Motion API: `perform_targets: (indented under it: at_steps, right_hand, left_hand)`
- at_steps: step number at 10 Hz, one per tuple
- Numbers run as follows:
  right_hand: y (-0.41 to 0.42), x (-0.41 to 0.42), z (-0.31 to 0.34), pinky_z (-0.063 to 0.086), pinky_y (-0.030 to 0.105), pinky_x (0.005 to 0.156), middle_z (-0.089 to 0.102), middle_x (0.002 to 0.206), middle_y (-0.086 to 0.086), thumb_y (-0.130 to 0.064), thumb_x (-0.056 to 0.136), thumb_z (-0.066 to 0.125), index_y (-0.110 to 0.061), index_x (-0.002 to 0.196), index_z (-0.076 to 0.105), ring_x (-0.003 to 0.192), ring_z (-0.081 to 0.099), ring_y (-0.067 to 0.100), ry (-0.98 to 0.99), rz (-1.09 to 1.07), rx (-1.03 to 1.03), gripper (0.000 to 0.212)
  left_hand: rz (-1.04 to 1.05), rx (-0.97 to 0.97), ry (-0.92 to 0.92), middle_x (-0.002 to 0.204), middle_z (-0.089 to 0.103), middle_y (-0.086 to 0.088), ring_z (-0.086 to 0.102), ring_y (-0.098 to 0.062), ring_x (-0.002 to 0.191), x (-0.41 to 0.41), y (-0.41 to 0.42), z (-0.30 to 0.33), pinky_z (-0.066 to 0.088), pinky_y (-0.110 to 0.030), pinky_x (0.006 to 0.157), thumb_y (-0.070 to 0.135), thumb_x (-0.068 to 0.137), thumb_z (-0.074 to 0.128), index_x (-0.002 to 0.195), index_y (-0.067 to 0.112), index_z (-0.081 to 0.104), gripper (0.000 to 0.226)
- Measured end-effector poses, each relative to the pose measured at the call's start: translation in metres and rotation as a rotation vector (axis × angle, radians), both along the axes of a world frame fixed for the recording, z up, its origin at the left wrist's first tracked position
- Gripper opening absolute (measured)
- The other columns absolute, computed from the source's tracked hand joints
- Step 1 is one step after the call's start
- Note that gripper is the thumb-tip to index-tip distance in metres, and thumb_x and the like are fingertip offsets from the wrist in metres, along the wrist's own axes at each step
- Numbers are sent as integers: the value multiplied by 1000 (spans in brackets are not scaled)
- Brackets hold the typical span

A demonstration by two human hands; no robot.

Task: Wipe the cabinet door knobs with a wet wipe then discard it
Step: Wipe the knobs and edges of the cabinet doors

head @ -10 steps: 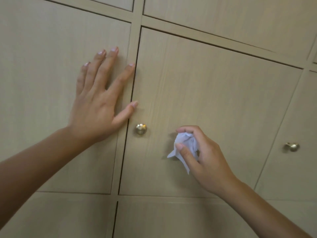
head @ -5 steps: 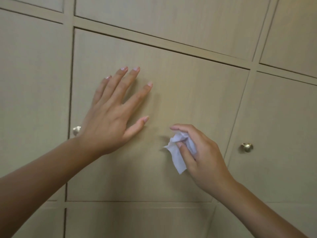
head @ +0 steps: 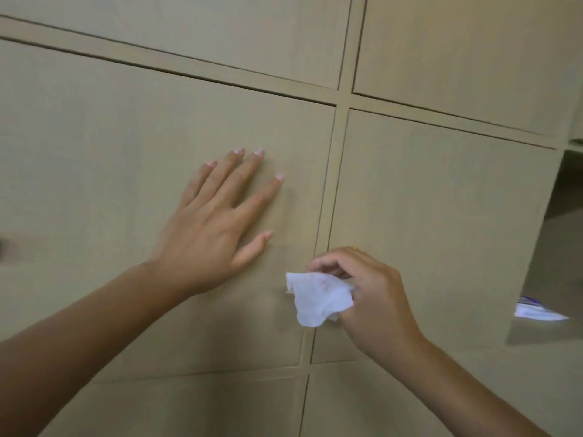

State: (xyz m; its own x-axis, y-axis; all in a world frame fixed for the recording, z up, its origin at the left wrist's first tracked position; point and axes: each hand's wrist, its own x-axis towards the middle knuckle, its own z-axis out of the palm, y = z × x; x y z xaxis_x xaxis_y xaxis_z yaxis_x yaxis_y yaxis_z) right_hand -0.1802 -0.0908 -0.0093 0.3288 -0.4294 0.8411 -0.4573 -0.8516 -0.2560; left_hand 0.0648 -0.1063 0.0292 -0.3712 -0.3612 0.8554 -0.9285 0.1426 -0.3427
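Note:
My left hand (head: 217, 228) lies flat with fingers spread on a light wooden cabinet door (head: 126, 152). My right hand (head: 372, 294) holds a crumpled white wet wipe (head: 318, 298) in front of the seam between this door and the door to its right (head: 441, 216). A tiny brass glint of a knob (head: 355, 247) shows just above my right knuckles; the rest of it is hidden by the hand. At the far left edge a dark blur (head: 2, 246) marks another knob.
More wooden doors fill the view above and below. At the right edge the cabinet ends at an opening with a white and purple packet (head: 536, 310) lying on a surface there.
The view has swung right along the cabinet. Both hands moved right: the left slid across the door, and the right carried the wipe onto the right-hand knob, now covered.

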Motion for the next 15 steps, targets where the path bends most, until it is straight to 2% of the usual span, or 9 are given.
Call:
perform_targets:
  at_steps: [2,3,5,9,11,12,13,14,15]
  right_hand:
    - [-8,-43,-8,53,23,58,69,79,-9,10,68,73,-17,82,72,74,65,11,-144,-24,150,31]
    - [-18,-57,-9,51,14,67,68,86,-14,5,72,75,-28,94,69,82,64,6,-217,-67,186,40]
    - [-39,-65,-1,54,16,69,66,97,-10,-3,76,79,-29,108,63,82,63,9,-244,-26,371,44]
    - [-68,-52,18,47,17,61,73,90,2,-3,94,55,-23,105,67,73,64,7,-2,220,634,26]
    - [-76,-41,7,38,19,54,60,71,-9,-12,84,52,-16,82,63,64,51,5,-108,198,556,12]
    - [-78,-37,1,39,22,57,65,76,1,-16,76,46,-24,80,64,67,54,10,-150,185,522,21]
    - [-79,-38,1,48,32,65,73,82,10,-11,85,50,-12,88,68,75,68,28,-173,236,514,18]
    - [-80,-44,3,50,34,68,74,86,16,4,94,51,-4,95,69,81,72,30,-178,288,580,19]
    - [-77,-45,0,48,22,69,73,90,7,2,93,55,-14,101,69,79,65,11,-137,276,558,23]
  left_hand:
    - [41,9,-25,171,14,-9,13,-29,158,-34,-21,2,13,-48,126,54,97,43,161,27,27,71]
    - [64,-10,-9,171,11,-9,11,-29,158,-45,-30,5,13,-49,126,54,97,41,162,28,24,71]
    - [147,-118,-68,171,10,-12,11,-31,158,-44,-44,8,14,-50,126,56,99,39,163,28,19,73]
    - [179,-194,-120,170,10,-14,8,-33,158,-39,-52,5,19,-54,125,59,101,34,163,28,13,73]
    - [172,-219,-111,170,13,-14,11,-34,158,-39,-53,4,20,-53,125,57,101,35,163,28,16,71]
    - [163,-230,-112,170,15,-15,12,-34,157,-40,-53,5,20,-53,125,57,101,35,163,27,18,71]
    - [165,-232,-121,169,14,-16,12,-35,157,-39,-53,5,20,-54,125,58,101,35,163,27,17,71]
    - [171,-225,-121,170,13,-15,11,-35,157,-39,-53,4,19,-53,125,58,101,35,163,27,16,72]
    - [166,-232,-115,169,14,-15,12,-35,157,-40,-53,4,20,-53,125,57,101,36,163,27,17,71]
